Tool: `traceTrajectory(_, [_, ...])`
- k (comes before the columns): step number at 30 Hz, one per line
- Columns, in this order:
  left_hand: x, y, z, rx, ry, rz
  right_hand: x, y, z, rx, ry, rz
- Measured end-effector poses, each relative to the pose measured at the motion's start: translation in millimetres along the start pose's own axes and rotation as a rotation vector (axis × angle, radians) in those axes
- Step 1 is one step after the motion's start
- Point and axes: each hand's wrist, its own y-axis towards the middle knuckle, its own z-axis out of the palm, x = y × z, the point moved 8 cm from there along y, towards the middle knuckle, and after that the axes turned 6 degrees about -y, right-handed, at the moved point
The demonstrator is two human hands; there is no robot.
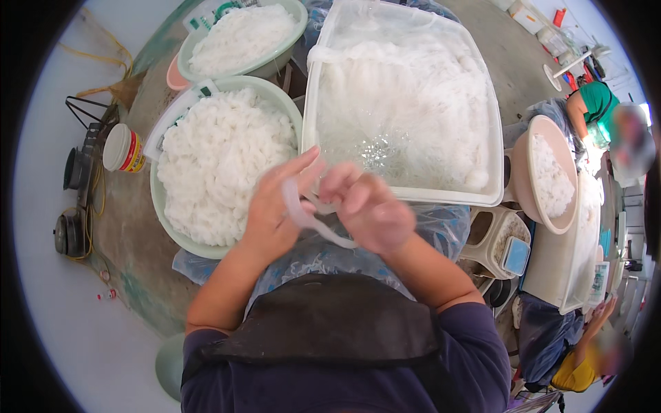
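A whitish translucent strip (326, 231) curves between my two hands. Its upper part crosses the fingers of my left hand (267, 215), which hold it loosely with the forefinger stretched out. Close by on the right, my right hand (375, 215) has bent fingers, smeared by motion; whether they grip the strip is unclear. Both hands are over the near edge of a large white rectangular tub (406, 195). Inside the tub, fluffy white fibre (413, 96) lies in water. At my left wrist stands a pale green basin (160, 199) heaped with white fluffy clumps (220, 165).
Another green basin (303, 20) of white fibre stands behind. On the right are a pink basin (525, 186), a beige stool (482, 241) and a long white-topped table (571, 255) with two people beside it. A white-lidded bucket (117, 148) stands on the left floor.
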Motion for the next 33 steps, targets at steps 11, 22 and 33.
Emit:
traceTrajectory(11, [38.3,-11.6,-0.4,-0.026,-0.736,-0.348,-30.9,-7.4,8.5,0.441,-1.35,-0.089])
traceTrajectory(22, [10.0,-2.3,-1.5,0.169,0.081,-0.016,-7.8,-15.9,-28.3,0.236,-0.982,0.388])
traceTrajectory(33, [40.5,-6.6,6.6,-0.363,-0.888,-0.602,-32.4,-31.7,1.0,0.516,-0.906,0.461])
